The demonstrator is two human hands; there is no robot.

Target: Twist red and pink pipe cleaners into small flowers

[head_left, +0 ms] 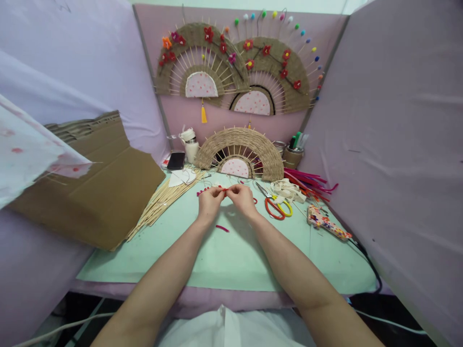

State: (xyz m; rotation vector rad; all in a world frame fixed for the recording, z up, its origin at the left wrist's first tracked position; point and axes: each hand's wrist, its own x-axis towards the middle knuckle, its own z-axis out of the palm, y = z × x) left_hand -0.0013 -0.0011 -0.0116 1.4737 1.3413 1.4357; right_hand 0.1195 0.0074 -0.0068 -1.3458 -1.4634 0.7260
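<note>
Both hands meet over the middle of the table, fingertips pinched close together. Between them shows a small piece of red pipe cleaner (226, 190). My left hand (210, 202) is closed on its left end, and my right hand (243, 197) is closed on the right end. Its exact shape is mostly covered by the fingers. A short magenta pipe cleaner piece (222, 228) lies on the table just below the hands. More magenta bits (199, 193) peek out beside my left hand. Behind the hands stands a woven twine fan (238, 137) with a spotted half-circle at its base.
Red-handled scissors (275, 210), a cream ribbon bundle (289, 191), pipe cleaners (311, 180) and a flowered glue gun (325, 222) lie at right. Thin sticks (159, 205) and a cardboard sheet (97, 193) occupy the left. A phone (176, 161) and white bottle (190, 147) stand behind.
</note>
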